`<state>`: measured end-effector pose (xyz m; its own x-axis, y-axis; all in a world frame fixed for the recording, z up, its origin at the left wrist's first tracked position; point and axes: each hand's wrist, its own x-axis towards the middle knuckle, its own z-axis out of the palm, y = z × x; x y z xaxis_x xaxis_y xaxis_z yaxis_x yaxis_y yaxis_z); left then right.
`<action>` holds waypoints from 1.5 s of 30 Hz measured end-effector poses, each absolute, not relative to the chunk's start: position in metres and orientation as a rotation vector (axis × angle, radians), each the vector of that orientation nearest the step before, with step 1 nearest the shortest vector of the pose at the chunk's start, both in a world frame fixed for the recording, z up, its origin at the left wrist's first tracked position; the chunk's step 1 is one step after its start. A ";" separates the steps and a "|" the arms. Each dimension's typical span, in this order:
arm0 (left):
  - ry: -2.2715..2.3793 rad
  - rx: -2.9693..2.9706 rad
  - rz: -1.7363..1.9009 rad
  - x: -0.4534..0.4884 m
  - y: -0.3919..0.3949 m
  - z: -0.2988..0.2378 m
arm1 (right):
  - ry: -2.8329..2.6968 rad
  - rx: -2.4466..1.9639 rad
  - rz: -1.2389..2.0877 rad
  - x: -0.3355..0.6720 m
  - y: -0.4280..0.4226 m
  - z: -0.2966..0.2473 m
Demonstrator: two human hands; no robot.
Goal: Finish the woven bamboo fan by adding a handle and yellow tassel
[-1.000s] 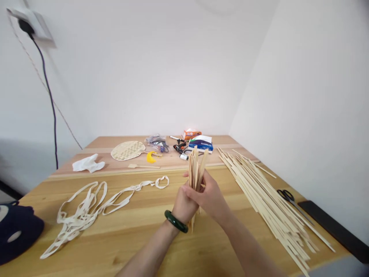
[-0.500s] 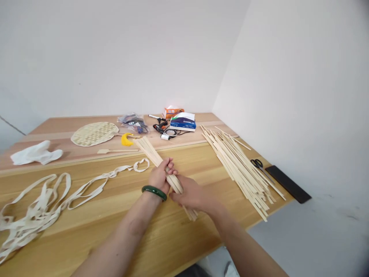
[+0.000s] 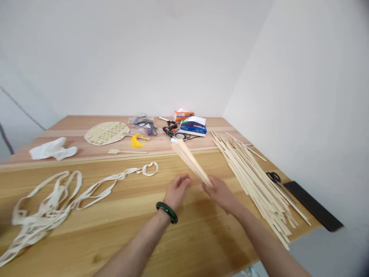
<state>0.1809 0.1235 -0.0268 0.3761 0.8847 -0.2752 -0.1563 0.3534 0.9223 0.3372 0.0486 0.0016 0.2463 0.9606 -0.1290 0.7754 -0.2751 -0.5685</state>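
A bundle of pale, flat wooden strips (image 3: 191, 161) is gripped near its lower end by my right hand (image 3: 220, 193). The strips slant up and to the left above the table. To the left of the bundle, my left hand (image 3: 177, 189) is apart from it and holds nothing, its fingers loosely curved and not closed up. A dark green bangle (image 3: 167, 212) circles the left wrist. On my right lies a loose pile of similar wooden strips (image 3: 253, 181).
White fabric tape (image 3: 54, 200) lies tangled on the left. Behind it are a white glove (image 3: 53, 149), a woven fan (image 3: 106, 133) with a yellow tassel (image 3: 136, 141), and a small wooden stick (image 3: 127, 151). A blue tissue pack (image 3: 193, 127) stands at the back. Scissors (image 3: 275, 179) and a black slab (image 3: 313, 206) lie right.
My left hand has let go of the strip bundle. My right hand has moved right and up with it. The view has shifted slightly left.
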 end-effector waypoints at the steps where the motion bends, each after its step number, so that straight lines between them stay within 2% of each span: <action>1: 0.941 1.039 0.821 0.177 0.126 -0.027 | -1.628 -2.183 0.587 0.345 0.058 0.003; 11: 0.900 1.515 0.756 0.136 0.114 -0.041 | -2.254 -2.184 0.232 0.360 0.181 0.005; 16: 0.751 1.593 0.780 0.127 0.119 -0.055 | -2.462 -2.181 0.159 0.374 0.207 0.000; 25: 0.699 1.597 0.767 0.123 0.122 -0.056 | -2.502 -2.309 -0.022 0.380 0.241 -0.012; 29: 0.704 1.587 0.762 0.123 0.122 -0.056 | -2.504 -2.311 -0.004 0.380 0.255 -0.009; 39: 0.684 1.604 0.753 0.121 0.124 -0.054 | -2.417 -2.269 0.153 0.389 0.241 0.011; 45: 0.718 1.569 0.759 0.119 0.126 -0.054 | -1.789 -2.742 -0.122 0.445 0.150 0.021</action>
